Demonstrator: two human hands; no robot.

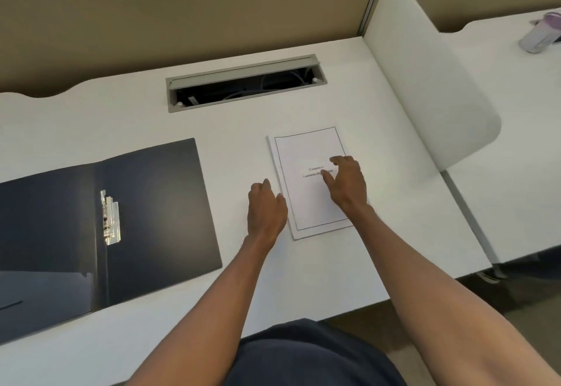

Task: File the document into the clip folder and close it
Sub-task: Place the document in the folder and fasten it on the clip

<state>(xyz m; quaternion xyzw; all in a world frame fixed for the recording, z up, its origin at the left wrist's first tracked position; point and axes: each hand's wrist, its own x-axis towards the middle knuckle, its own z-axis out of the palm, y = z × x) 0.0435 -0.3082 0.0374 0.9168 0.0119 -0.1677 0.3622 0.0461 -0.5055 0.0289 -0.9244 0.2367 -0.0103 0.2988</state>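
Note:
A thin white document (305, 154) with a black border and a short printed title lies flat on the white desk, right of centre. My right hand (347, 183) rests on its right half, fingers spread. My left hand (265, 208) is at the document's left edge, fingers curled loosely and touching the paper's side; neither hand has lifted it. A dark navy clip folder (158, 200) lies wide open on the left, with its metal clip (110, 218) beside the spine.
A grey cable slot (246, 81) with its lid up is set in the desk (303, 276) behind the document. A white divider panel (425, 81) stands at the right. A purple-lidded bottle (542, 33) lies on the neighbouring desk.

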